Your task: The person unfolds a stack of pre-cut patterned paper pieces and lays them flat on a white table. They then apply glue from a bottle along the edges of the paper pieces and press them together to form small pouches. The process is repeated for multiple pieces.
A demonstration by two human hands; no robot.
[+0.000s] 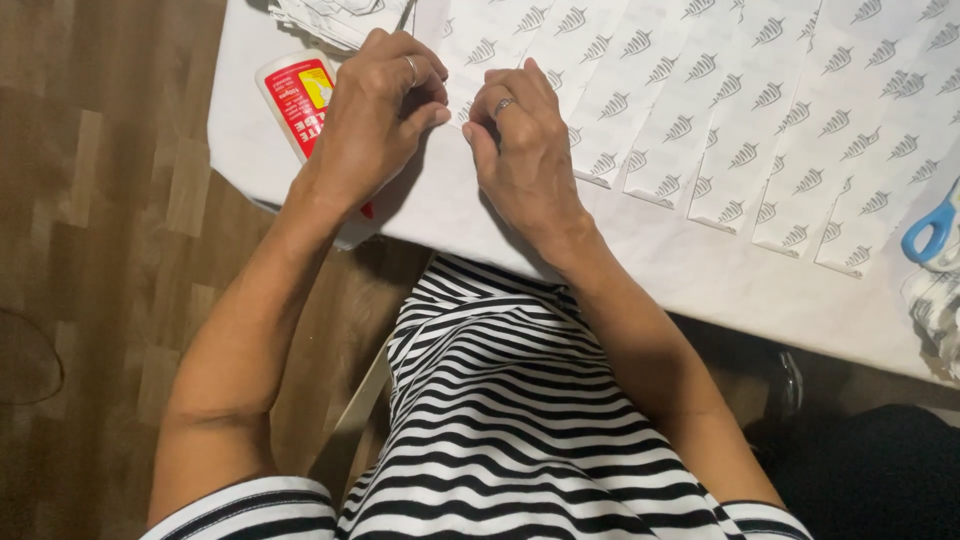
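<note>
My left hand (375, 110) and my right hand (520, 150) meet over the near edge of a white-covered table (700, 280). Both pinch a white paper strip (458, 100) printed with grey leaf shapes, fingertips close together. Each hand wears a ring. A white glue bottle (298, 100) with a red and yellow label lies flat just left of and partly under my left hand.
Several leaf-printed paper strips (720, 110) lie side by side across the table to the right. A stack of more paper (335, 15) sits at the top left. Blue-handled scissors (933, 230) rest at the right edge. Wooden floor (100, 250) lies to the left.
</note>
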